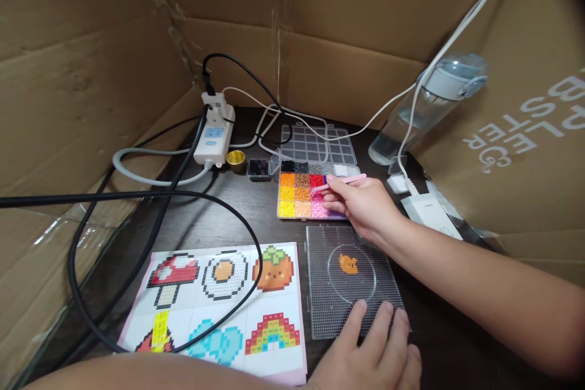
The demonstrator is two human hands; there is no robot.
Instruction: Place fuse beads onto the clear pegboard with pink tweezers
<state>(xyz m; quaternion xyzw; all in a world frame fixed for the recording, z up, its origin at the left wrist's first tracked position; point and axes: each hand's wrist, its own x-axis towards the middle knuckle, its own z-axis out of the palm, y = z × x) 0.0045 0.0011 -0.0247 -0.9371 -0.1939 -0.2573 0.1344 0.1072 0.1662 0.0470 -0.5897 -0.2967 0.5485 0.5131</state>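
My right hand (361, 204) is closed on pink tweezers (340, 183), whose tips reach into the bead box (301, 195) over the pink and red compartments. The box holds beads sorted by colour: orange, yellow, red, pink, black, grey. Just in front of it lies a clear pegboard (351, 280) with a small patch of orange beads (348, 264) near its middle. My left hand (375, 347) lies flat, fingers spread, on the pegboard's near edge. To the left of the pegboard sits a pattern sheet (219, 304) showing a mushroom, egg, persimmon and rainbow.
A black cable (205, 198) loops across the pattern sheet. A white power strip (214, 134), a gold cap (236, 159) and the box's clear lid (317, 143) lie behind. A water bottle (425, 109) leans at right, with a white charger (429, 210) below. Cardboard walls surround the dark table.
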